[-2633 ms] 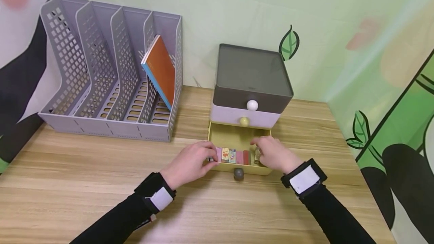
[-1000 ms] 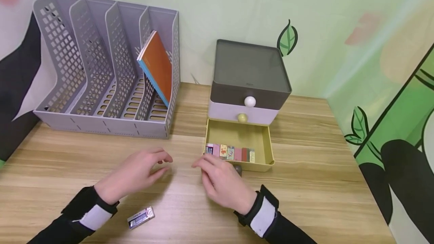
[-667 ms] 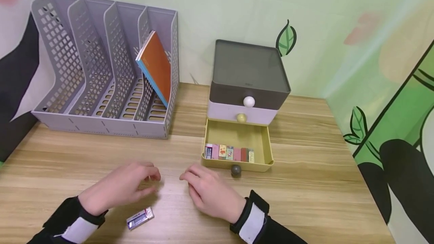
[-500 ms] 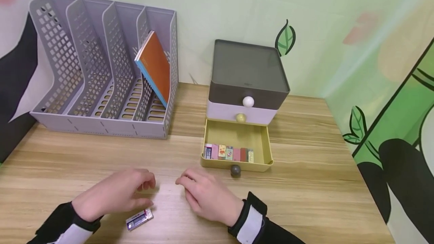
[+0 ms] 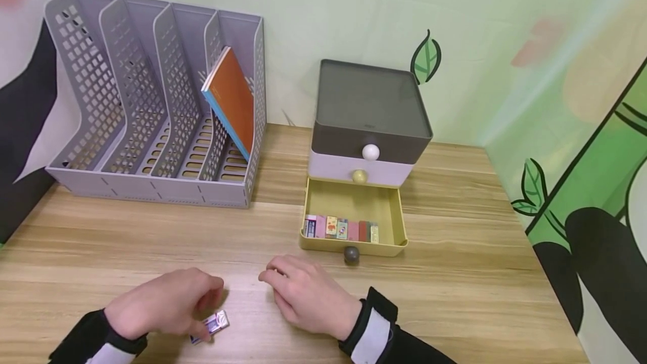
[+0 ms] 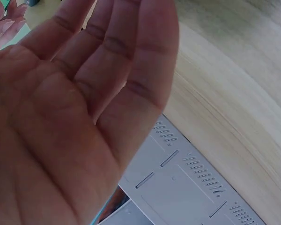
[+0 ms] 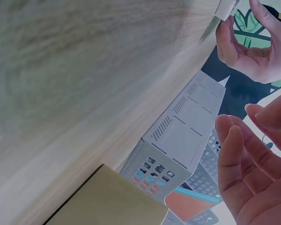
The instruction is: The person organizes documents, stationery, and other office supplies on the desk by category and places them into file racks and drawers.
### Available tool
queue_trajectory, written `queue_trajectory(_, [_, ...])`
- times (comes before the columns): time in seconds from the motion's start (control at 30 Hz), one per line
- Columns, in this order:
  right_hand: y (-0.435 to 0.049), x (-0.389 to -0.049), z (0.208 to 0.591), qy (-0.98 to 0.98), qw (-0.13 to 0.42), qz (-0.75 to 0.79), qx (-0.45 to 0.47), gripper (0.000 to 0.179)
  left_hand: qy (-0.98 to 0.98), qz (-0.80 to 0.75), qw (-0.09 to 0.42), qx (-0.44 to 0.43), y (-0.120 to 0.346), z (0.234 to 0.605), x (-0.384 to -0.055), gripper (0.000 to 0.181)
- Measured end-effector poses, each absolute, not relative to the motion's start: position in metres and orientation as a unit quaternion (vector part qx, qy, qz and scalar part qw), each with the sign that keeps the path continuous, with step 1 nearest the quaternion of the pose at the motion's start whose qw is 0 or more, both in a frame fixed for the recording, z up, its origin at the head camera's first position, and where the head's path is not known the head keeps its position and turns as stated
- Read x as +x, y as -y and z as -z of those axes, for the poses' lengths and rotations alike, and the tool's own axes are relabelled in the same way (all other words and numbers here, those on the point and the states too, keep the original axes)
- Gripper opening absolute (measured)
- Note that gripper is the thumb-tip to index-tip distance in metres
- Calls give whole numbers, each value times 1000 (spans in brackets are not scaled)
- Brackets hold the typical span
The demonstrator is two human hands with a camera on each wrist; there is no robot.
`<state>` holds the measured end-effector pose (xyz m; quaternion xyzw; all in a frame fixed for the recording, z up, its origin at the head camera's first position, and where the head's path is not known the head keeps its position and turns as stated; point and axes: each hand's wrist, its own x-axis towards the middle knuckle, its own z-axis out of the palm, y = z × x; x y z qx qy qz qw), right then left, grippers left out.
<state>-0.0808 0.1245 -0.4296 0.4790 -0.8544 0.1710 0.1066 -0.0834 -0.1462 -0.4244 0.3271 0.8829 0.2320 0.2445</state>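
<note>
A small eraser point(image 5: 218, 322) in a white and blue sleeve lies on the wooden table at the lower left. My left hand point(image 5: 169, 302) is right over it, thumb across its near side and fingers bent above the far side; no firm grip shows. In the left wrist view the palm point(image 6: 42, 126) fills the left side, fingertips cut off. Loosely curled and holding nothing, my right hand point(image 5: 310, 296) is in front of the pulled-out yellow drawer point(image 5: 384, 215). Along that drawer's front runs a row of several small erasers point(image 5: 342, 229).
Above the drawer stand a lilac drawer point(image 5: 333, 166) and a dark grey box point(image 5: 374, 97) with a white knob. A grey file rack point(image 5: 151, 184) at the back left holds orange and blue booklets point(image 5: 229, 100). A dark knob point(image 5: 351, 255) juts from the yellow drawer.
Both hands have left the drawer and moved toward the table's front. Lately my left hand has come down over the loose eraser, while my right hand has barely moved.
</note>
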Motion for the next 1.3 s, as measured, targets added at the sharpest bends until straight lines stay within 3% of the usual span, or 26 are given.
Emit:
queue_trajectory(0.4, [-131, -86, 432, 860, 87, -182, 468, 23, -875, -239, 294, 301, 139, 426, -84, 36])
queue_trajectory(0.53, [-136, -88, 432, 864, 86, -187, 459, 23, -872, -243, 284, 316, 134, 425, -88, 33])
queue_trajectory(0.73, [-143, -91, 430, 881, 73, -190, 427, 21, -878, -231, 217, 359, 116, 427, -95, 27])
queue_trajectory(1.0, [-154, -94, 431, 900, 79, -169, 395, 20, -882, -240, 87, 397, 83, 439, -103, 17])
queue_trajectory(1.3, [-149, -96, 428, 901, 47, -165, 399, 22, -911, -236, 39, 335, 102, 428, -112, 15])
